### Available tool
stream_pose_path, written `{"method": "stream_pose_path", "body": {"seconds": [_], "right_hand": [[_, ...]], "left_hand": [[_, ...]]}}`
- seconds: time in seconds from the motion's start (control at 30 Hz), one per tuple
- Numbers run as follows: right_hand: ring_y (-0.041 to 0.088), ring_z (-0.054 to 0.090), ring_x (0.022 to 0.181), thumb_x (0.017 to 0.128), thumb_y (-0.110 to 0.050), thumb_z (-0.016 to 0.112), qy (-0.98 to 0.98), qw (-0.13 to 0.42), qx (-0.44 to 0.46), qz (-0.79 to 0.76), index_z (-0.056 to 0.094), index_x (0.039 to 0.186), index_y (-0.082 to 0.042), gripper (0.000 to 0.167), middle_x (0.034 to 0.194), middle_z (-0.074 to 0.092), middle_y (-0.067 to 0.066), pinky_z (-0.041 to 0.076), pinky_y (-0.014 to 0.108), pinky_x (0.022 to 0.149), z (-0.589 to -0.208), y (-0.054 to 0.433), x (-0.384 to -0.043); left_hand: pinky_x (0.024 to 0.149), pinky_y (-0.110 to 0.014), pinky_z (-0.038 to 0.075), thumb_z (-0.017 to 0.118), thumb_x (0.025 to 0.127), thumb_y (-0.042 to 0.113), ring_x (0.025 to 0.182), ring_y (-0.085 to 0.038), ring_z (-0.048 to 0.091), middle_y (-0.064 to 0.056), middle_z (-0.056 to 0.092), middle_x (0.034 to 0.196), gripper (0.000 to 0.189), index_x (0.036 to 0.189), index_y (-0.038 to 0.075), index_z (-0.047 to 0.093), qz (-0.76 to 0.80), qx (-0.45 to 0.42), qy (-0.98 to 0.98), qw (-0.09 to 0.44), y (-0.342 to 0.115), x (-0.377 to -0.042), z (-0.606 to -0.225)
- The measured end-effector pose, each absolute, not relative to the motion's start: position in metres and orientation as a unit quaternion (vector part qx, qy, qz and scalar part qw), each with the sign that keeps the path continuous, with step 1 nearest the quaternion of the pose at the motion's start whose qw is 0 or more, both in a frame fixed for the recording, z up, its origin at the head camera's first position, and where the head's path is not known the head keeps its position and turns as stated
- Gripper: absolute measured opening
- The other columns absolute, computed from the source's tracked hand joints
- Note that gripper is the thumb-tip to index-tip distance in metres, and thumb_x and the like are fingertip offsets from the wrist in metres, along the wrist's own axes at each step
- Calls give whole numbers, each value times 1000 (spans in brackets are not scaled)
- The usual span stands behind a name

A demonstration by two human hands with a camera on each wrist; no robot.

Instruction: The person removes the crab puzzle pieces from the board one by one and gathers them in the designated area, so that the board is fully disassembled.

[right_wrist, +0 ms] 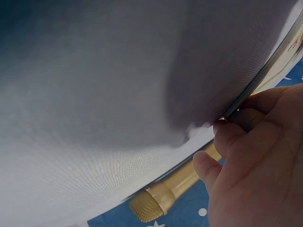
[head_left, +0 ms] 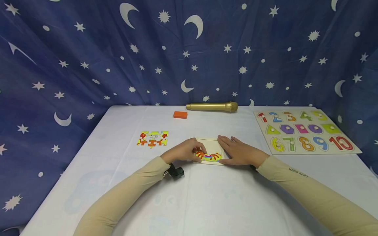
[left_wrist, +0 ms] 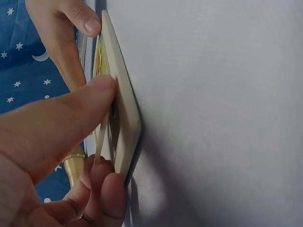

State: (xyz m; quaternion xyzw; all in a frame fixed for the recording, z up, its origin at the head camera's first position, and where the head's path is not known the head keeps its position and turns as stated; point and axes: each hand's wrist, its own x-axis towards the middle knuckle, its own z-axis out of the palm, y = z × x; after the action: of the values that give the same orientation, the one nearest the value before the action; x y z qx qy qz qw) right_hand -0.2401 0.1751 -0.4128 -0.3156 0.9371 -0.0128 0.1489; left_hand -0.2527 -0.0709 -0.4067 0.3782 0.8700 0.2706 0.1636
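A small wooden puzzle tray (head_left: 208, 144) lies on the table between the two hands. Along its near side sit red and yellow jigsaw pieces (head_left: 213, 157); the far part shows bare wood. My left hand (head_left: 186, 150) is at the tray's left end, pinching a thin jigsaw piece (left_wrist: 100, 144) between thumb and fingers. In the left wrist view that piece stands tilted, one edge raised off the tray. On the opposite side my right hand (head_left: 240, 152) rests against the tray's right edge, fingers extended and thumb at the near corner. Part of the held piece is hidden behind the fingers.
Several loose jigsaw pieces (head_left: 152, 139) lie grouped on the left. Farther back are an orange block (head_left: 180, 114) and a gold microphone (head_left: 211, 107). A number-and-shape peg board (head_left: 305, 132) occupies the right side. A starry blue curtain (head_left: 177, 49) hangs behind the table.
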Motion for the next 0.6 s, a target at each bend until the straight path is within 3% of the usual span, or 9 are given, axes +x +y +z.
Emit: {"method": "stream_pose_path", "body": {"seconds": [0.3, 0.6], "right_hand": [[28, 15, 146, 88, -62, 47, 937, 146, -316, -10, 13, 150, -3, 93, 158, 13, 13, 15, 51, 117, -412, 175, -239], [28, 16, 146, 88, -62, 47, 937, 145, -317, -10, 13, 150, -2, 92, 158, 13, 14, 15, 51, 117, -411, 174, -239]], "left_hand": [[71, -18, 37, 77, 77, 12, 80, -12, 45, -2, 60, 84, 19, 96, 13, 72, 267, 375, 873, 161, -69, -252, -408], [71, -17, 38, 76, 78, 14, 80, -11, 46, -1, 61, 89, 22, 100, 15, 74, 256, 374, 875, 167, -71, -254, -407]]}}
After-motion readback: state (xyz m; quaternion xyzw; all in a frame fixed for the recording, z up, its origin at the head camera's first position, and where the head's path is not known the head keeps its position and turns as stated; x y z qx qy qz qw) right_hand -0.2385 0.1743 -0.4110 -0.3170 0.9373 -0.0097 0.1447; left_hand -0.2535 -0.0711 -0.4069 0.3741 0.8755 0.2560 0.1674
